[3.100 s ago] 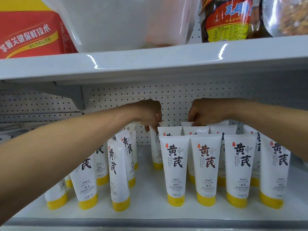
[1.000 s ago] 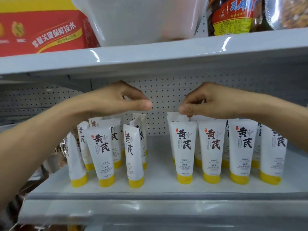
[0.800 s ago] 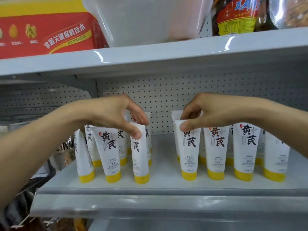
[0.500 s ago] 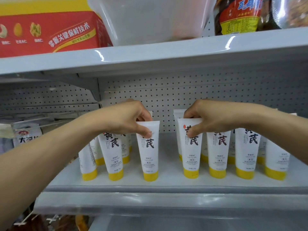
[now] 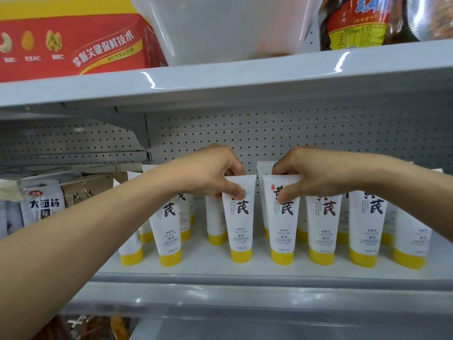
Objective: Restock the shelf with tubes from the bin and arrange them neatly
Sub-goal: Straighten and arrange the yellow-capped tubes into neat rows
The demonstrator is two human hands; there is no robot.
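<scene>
White tubes (image 5: 323, 224) with yellow caps are being kept upright, caps down, on the grey shelf (image 5: 245, 269). The top edge of one front tube (image 5: 239, 224) is being pinched by the left hand (image 5: 210, 173), thumb in front and fingers curled behind. The neighbouring tube (image 5: 282, 229), just to its right, is being pinched likewise by the right hand (image 5: 308, 175). A narrow gap is being left between the two. A translucent bin (image 5: 220, 25) is being stored on the upper shelf, beside a red box (image 5: 73, 45).
</scene>
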